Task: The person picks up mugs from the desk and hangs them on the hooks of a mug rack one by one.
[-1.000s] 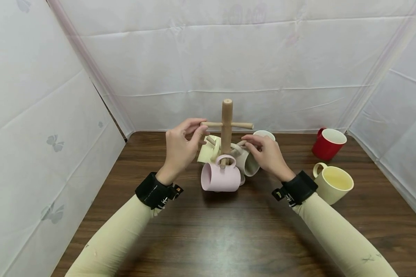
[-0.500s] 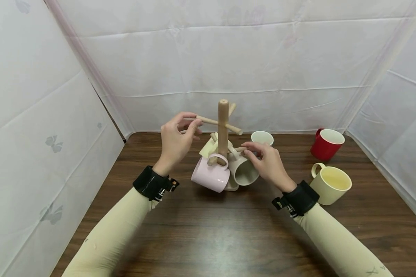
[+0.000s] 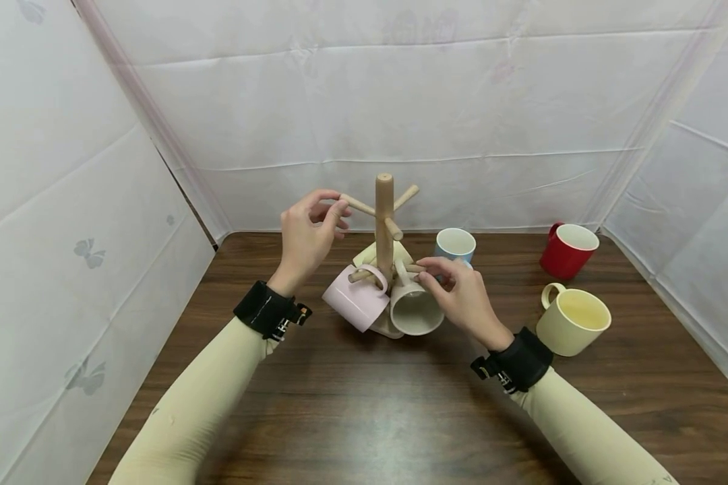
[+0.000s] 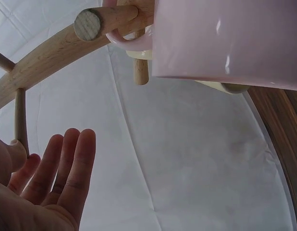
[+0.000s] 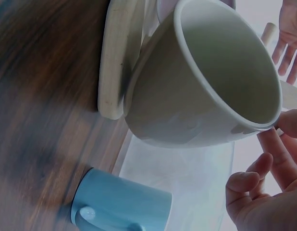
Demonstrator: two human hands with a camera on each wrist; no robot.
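A wooden mug tree [image 3: 384, 225] stands in the middle of the head view with several mugs on its lower pegs. My left hand [image 3: 308, 236] pinches the end of an upper peg [image 3: 358, 205] between thumb and index finger; the other fingers are extended in the left wrist view. With thumb and fingertips my right hand [image 3: 461, 296] pinches the end of a lower peg [image 3: 412, 268]. From that peg hangs a grey-beige mug [image 3: 417, 315], its mouth turned towards me. A pink mug [image 3: 354, 300] hangs tilted on the front-left peg. Behind the post, a pale yellow mug [image 3: 404, 253] is mostly hidden.
A light blue mug [image 3: 445, 250] stands upright behind my right hand. Towards the right of the wooden table [image 3: 364, 417] stand a red mug [image 3: 560, 261] and a yellow mug [image 3: 561, 331]. White cloth walls [image 3: 315, 108] enclose the back and sides.
The mug tree has turned, swinging the pink mug left and the grey-beige mug forward. Both hands keep their pegs and have shifted slightly left. More of the light blue mug shows.
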